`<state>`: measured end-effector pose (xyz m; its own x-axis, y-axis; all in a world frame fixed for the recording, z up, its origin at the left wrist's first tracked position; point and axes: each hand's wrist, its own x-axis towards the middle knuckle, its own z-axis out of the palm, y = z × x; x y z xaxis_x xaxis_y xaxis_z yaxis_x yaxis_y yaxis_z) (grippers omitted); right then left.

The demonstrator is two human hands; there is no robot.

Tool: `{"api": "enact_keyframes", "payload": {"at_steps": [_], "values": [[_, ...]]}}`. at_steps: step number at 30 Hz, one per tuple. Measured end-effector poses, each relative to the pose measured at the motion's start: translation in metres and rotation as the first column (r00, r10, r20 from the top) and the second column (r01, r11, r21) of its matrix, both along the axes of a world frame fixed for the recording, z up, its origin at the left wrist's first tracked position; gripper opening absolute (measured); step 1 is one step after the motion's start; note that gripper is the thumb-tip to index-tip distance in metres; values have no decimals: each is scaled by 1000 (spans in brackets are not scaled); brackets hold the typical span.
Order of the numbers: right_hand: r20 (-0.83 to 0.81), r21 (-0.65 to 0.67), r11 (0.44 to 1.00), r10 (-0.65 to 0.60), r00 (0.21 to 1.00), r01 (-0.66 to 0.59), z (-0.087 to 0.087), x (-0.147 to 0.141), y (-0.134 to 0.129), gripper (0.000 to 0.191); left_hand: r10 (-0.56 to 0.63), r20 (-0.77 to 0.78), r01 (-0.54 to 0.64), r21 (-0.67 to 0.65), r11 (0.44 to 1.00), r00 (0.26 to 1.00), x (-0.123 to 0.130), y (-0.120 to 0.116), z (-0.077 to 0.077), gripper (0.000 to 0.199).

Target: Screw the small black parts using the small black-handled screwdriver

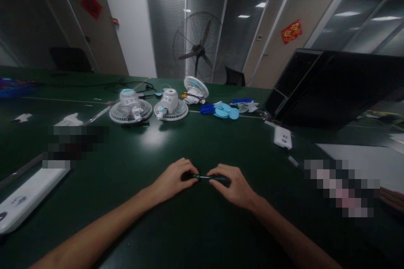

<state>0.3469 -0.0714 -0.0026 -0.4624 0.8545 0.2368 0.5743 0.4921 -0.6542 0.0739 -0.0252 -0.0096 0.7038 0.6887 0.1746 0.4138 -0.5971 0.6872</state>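
Observation:
Low over the green table, my right hand is closed around the dark handle of a screwdriver, whose thin metal shaft points left. My left hand pinches a small dark green piece between thumb and fingers. The shaft's far end meets this piece; the exact contact is too small to tell. Both forearms reach in from the bottom edge.
Behind my hands stand white fan heads, blue fan blades and blue gloves. A long white part lies left, a white box-like part right. A big black screen stands at the right; another person's hand shows at the right edge.

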Motion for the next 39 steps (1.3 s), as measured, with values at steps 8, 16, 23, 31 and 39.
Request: {"api": "enact_keyframes", "payload": {"at_steps": [8,16,23,31,39], "values": [[-85,-35,999,31,996,-34,10,-15,-4,22,-4,-11,4,27,1000,1000,2,0,-1,15],[-167,-47,992,-121,979,115,4,3,2,20,-18,-60,20,39,999,998,-8,-8,6,27],[-172,-75,993,-106,979,94,3,7,0,21,-91,-37,91,-2,996,995,-45,11,3,30],[-164,-85,992,-102,981,89,5,6,0,21,429,-123,-408,164,898,895,-173,89,-5,47],[-169,-89,991,-113,979,99,5,7,0,18,556,-100,-531,200,824,825,-209,98,-8,70]]}}
